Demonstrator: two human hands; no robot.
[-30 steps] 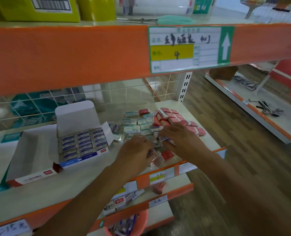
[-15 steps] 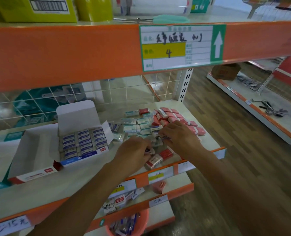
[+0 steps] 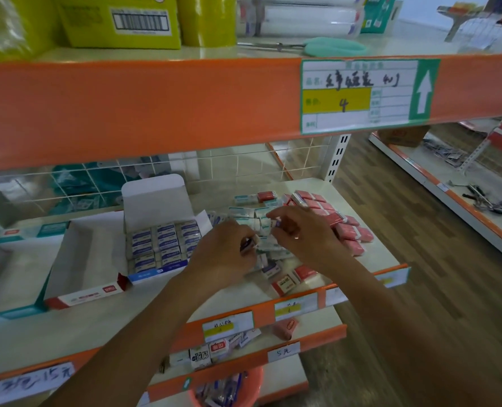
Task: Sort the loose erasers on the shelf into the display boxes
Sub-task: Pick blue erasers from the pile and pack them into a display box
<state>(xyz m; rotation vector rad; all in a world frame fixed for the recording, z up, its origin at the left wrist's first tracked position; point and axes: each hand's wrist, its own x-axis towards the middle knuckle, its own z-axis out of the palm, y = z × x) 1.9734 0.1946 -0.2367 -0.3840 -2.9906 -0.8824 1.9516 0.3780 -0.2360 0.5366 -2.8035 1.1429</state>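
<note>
Left hand (image 3: 226,255) and right hand (image 3: 302,236) each pinch small blue-banded erasers (image 3: 249,244) over the loose pile (image 3: 273,255); the open white card display box (image 3: 161,245) sits leftward. Risk: wrists nudging red-labelled erasers (image 3: 287,284) beneath off the orange shelf lip (image 3: 265,313).

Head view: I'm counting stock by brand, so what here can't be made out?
Head view only:
- Left hand's eraser: the left hand covers all but a blue end.
- Right hand's eraser: mostly behind the right hand fingers.
- Loose pile: middle hidden under both hands.
- Blue display box erasers: print too blurred to read.
- Teal box: cut by the left edge.
</note>
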